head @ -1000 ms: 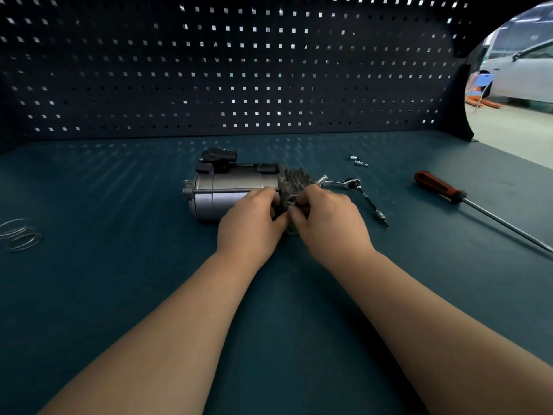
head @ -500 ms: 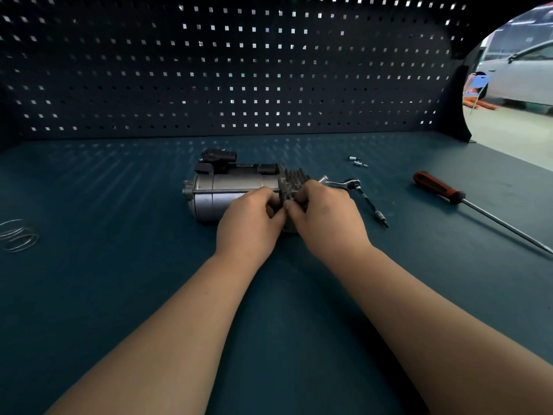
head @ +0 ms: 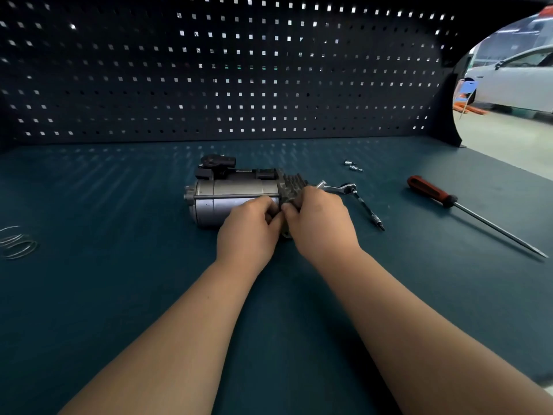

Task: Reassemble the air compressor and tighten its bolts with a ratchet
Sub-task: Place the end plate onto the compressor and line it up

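A dark teal flat surface [head: 119,295] carries a silver cylindrical air compressor [head: 233,190] lying on its side near the middle, its dark finned head to the right. Just beside that head lies a chrome ratchet [head: 344,188] with a thin extension bar. Farther right lies a red-handled long-shafted screwdriver [head: 434,193], angled. Two small silver bits [head: 353,166] sit behind the ratchet, and thin silver wire rings [head: 16,244] lie at the far left.

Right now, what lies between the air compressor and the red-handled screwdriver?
The ratchet with its extension, beside the air compressor; the head view shows it.
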Motion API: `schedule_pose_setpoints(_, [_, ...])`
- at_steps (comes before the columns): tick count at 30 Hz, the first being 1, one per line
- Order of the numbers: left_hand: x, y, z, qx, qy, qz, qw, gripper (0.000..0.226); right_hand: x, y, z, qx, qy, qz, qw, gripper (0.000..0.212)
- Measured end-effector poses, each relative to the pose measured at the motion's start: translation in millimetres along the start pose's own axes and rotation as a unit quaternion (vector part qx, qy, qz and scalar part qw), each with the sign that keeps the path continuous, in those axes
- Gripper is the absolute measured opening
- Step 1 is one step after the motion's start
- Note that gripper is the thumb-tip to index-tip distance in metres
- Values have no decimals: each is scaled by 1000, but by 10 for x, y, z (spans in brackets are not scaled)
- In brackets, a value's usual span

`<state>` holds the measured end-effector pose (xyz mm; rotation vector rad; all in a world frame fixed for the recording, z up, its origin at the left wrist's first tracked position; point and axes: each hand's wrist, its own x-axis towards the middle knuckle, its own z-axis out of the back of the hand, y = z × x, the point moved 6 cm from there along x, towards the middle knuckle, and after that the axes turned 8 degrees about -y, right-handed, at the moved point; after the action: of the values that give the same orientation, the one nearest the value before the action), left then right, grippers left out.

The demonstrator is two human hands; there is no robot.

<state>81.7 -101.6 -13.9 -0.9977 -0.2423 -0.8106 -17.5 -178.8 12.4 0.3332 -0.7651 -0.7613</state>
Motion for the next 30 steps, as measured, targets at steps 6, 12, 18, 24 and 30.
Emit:
schedule_pose_setpoints(6, [6,28,-17,-26,-1,14,1000,24,-34,-13,-20,-2,-2,-43,999,26])
schedule_pose_setpoints(12, [3,54,-19,-14,11,17,1000,21,-47,-32,-26,24,-2,-76,997,32])
schedule_pose_setpoints(18, [-7,29,-42,1,16,5,1000,18,-61,-66,-51,19,10,-87,996,36])
schedule_pose_setpoints(24, [-26,7,-30,1,24,-12,1000,6,-58,-66,-40,-19,5,-72,997,35])
schedule_pose_setpoints(30, [-26,9,-19,-6,14,3,1000,11,-38,-43,4,-32,-23,-63,997,28])
